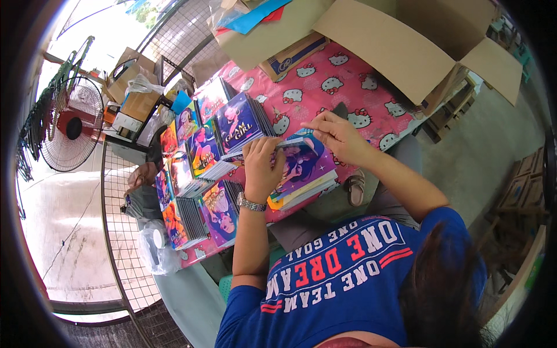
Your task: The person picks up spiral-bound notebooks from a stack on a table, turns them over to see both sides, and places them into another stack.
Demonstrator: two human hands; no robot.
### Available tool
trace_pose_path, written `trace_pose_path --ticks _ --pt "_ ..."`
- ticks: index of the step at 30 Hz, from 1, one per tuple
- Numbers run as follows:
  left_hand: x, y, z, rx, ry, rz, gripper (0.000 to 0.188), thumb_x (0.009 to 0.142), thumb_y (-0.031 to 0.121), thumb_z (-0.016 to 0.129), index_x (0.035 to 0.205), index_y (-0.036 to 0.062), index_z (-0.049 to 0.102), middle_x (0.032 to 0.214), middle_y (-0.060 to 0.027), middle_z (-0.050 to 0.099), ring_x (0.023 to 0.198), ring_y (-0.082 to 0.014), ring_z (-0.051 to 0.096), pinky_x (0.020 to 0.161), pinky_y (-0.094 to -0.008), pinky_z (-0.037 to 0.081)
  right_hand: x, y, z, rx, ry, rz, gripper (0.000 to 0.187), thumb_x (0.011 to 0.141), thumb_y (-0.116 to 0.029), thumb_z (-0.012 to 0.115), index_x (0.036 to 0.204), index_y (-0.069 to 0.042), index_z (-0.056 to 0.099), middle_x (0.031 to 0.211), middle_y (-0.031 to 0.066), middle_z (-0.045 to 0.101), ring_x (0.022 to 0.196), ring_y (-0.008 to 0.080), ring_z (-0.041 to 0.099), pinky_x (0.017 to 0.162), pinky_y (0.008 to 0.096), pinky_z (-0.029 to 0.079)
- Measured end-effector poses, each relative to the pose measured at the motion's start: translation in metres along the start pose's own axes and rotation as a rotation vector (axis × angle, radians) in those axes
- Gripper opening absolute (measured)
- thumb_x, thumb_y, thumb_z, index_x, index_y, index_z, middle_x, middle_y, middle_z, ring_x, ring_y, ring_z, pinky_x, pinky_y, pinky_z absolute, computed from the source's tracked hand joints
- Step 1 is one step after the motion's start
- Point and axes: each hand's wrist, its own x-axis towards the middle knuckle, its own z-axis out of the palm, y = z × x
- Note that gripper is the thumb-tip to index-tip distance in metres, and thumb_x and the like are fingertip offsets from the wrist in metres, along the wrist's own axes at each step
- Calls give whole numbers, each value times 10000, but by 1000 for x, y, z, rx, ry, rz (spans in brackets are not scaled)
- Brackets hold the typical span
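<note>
My left hand [262, 165], with a wristwatch, has its fingers curled over a thin notebook [295, 142] whose pale edge faces up. My right hand [336, 136] is just beyond that notebook's right end, thumb and fingers pinched together; what they hold, if anything, is too small to make out. Under both hands lies a stack of purple illustrated covers [313, 168], with yellow and white sheets showing at its lower edge. To the left of my left hand stand several stacks of glossy illustrated notebooks [237, 123], in purple, yellow and orange.
A pink cartoon-cat tablecloth [313, 95] covers the table. A large open cardboard box [394, 49] stands at the far right, a flat box [293, 55] at the back. Clear plastic bags [154, 249] hang by the left edge. A fan [72, 127] stands at far left.
</note>
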Motion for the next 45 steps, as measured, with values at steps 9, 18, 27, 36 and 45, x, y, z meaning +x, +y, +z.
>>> trace_pose_path --ticks 9,18,27,36,45 --pt "9 -1 -8 -82 -42 -73 181 744 154 759 893 98 675 818 -35 658 826 -234 608 798 -363 390 9 -3 -11 -60 -174 -143 274 879 -51 645 1146 -80 697 883 86 603 798 231 625 708 339 493" --pt "10 5 5 -30 17 -51 198 755 192 771 866 71 660 816 -48 654 820 -239 602 819 -366 398 3 -6 -5 -259 -56 -296 205 891 -66 644 1092 -48 679 883 111 615 821 242 641 697 335 515" --pt "10 8 3 -51 5 -52 186 770 192 759 860 67 655 808 -53 649 808 -244 600 823 -370 399 6 -3 -7 -38 -51 -92 145 899 -45 634 1035 -37 684 882 100 599 814 214 614 725 316 488" --pt "10 14 5 2 11 -17 222 791 179 718 972 81 635 884 -63 652 895 -255 605 867 -387 392 -5 -7 -2 -173 -134 -85 296 902 -132 646 1171 -14 616 992 158 631 957 327 629 820 432 496" --pt "9 26 12 -12 -70 75 283 791 128 674 1054 77 584 954 -97 638 968 -288 592 908 -423 386 -9 -34 -2 -500 -182 -26 471 925 -91 585 1373 -52 445 1012 178 599 806 346 637 736 404 538"
